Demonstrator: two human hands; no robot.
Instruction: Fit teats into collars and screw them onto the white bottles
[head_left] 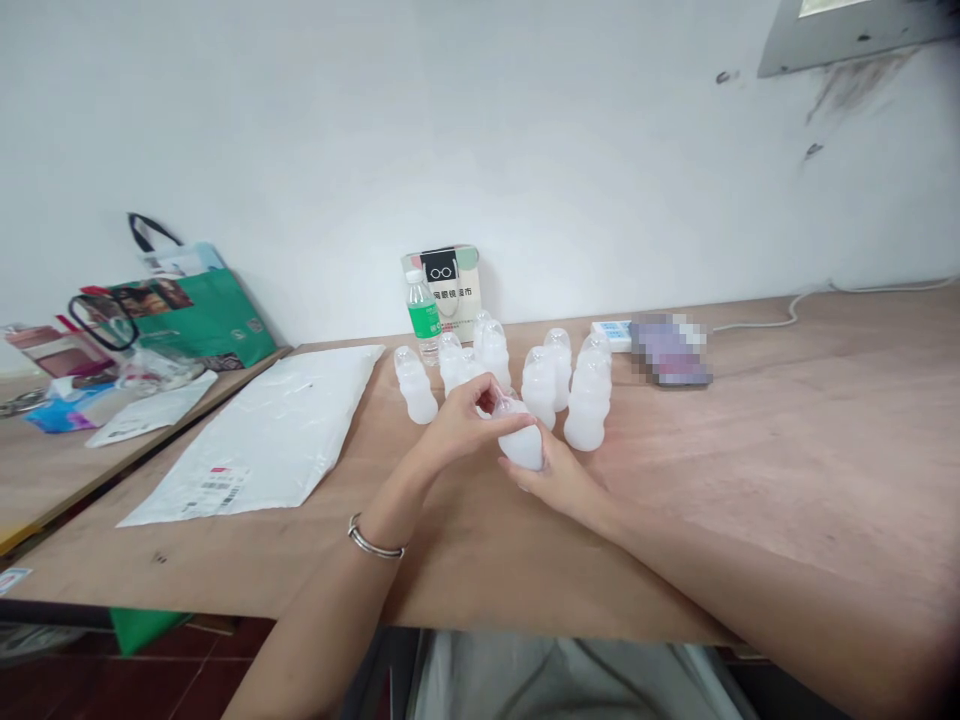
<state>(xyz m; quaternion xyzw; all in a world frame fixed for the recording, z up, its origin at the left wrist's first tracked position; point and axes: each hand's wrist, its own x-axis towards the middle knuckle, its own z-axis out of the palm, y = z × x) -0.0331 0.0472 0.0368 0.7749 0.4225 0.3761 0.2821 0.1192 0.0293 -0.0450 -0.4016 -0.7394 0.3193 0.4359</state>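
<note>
A white, frosted baby bottle [522, 450] is tilted between my two hands, just above the table's middle. My left hand [466, 418] is closed about its clear top end, thumb stretched along the bottle. My right hand [559, 478] wraps the lower body from the right. Behind my hands stand several similar white bottles with clear domed caps. One bottle [415, 388] is at the left of this group, and another bottle [588, 402] is closest to my right hand. My fingers partly hide some of the bottles.
A flat white plastic mailer [277, 425] lies to the left on the wooden table [787, 440]. At the back are a green-labelled water bottle [424, 318] and a paper bag [459, 290]. A phone-like object [669, 350], blurred, and a white cable [787, 315] lie right. A green bag [195, 320] stands far left.
</note>
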